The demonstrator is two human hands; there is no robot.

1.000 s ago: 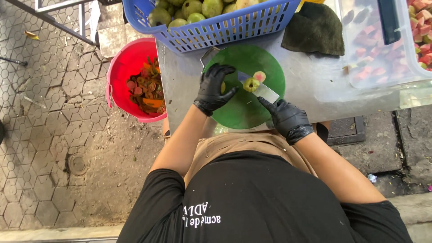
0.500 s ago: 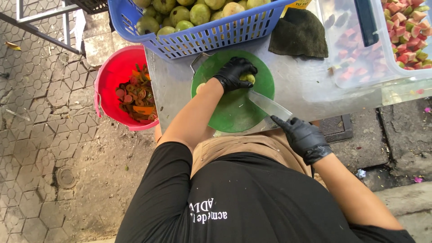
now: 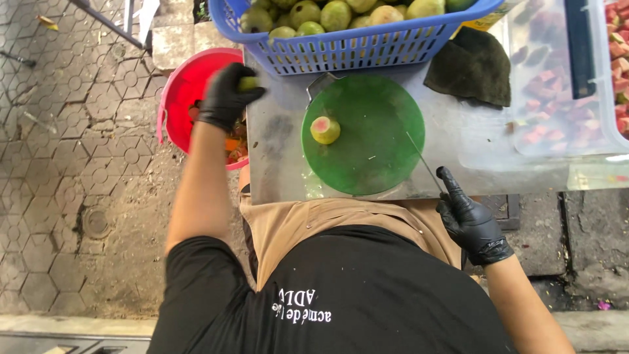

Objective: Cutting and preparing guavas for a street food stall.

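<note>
A single head-worn camera looks almost straight down over the wearer's chest, close above a metal table point(image 3: 275, 157) at the far side of the scene. The green cutting board point(image 3: 373, 141) sits centre frame, a blue basket point(image 3: 354, 46) cut off at the far edge, a red bucket point(image 3: 180, 92) and paved ground to the left. No second view.

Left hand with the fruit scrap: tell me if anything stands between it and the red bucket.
Nothing visible does. The left hand holds a small green fruit piece right above the red bucket, beside the metal table's edge. Only open air lies between them.
</note>
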